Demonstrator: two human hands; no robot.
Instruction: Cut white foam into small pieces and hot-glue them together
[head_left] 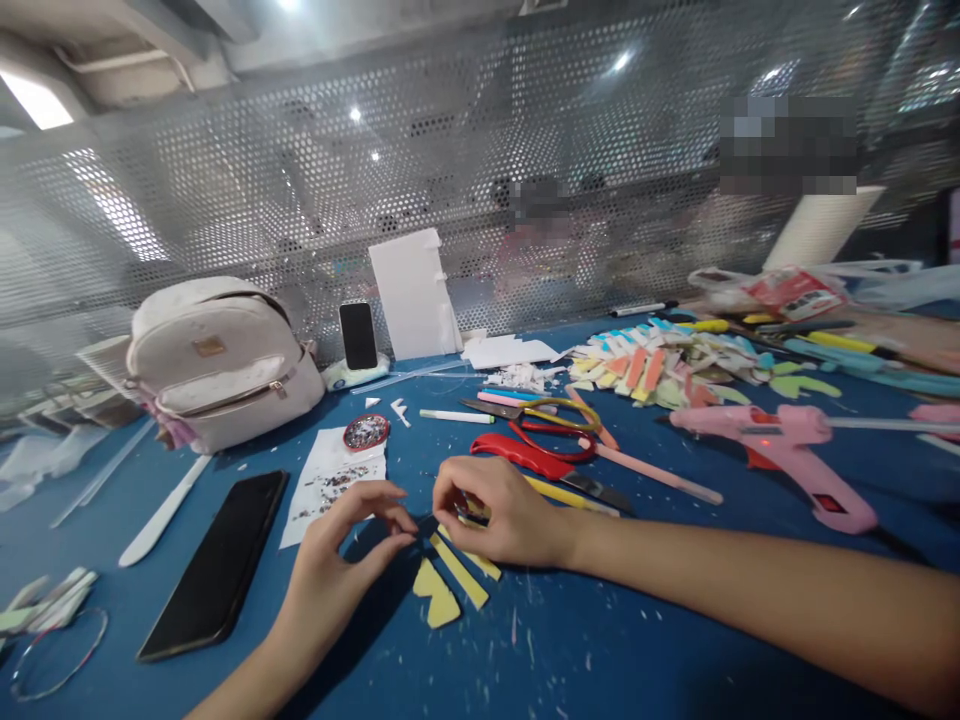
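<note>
My left hand point(351, 545) hovers over the blue table with its fingers curved and slightly apart, and nothing shows in it. My right hand point(499, 510) faces it a short way off, fingers curled in towards the thumb; whatever they pinch is too small or hidden. Under and beside my right hand lie yellow paper strips point(459, 572), partly covered by it. A yellow heart-like paper piece point(436, 594) rests just in front of them. Past my left fingers is a white sheet point(304, 497) with small shiny bits and a round red-rimmed dish point(366, 432).
Red-handled scissors point(517, 455) and a cutter lie beyond my right hand. A pink glue gun point(787, 445) sits at right, paper strips point(660, 365) piled behind it. Left are a black phone point(217, 565), a white knife point(165, 510) and a backpack point(225, 365).
</note>
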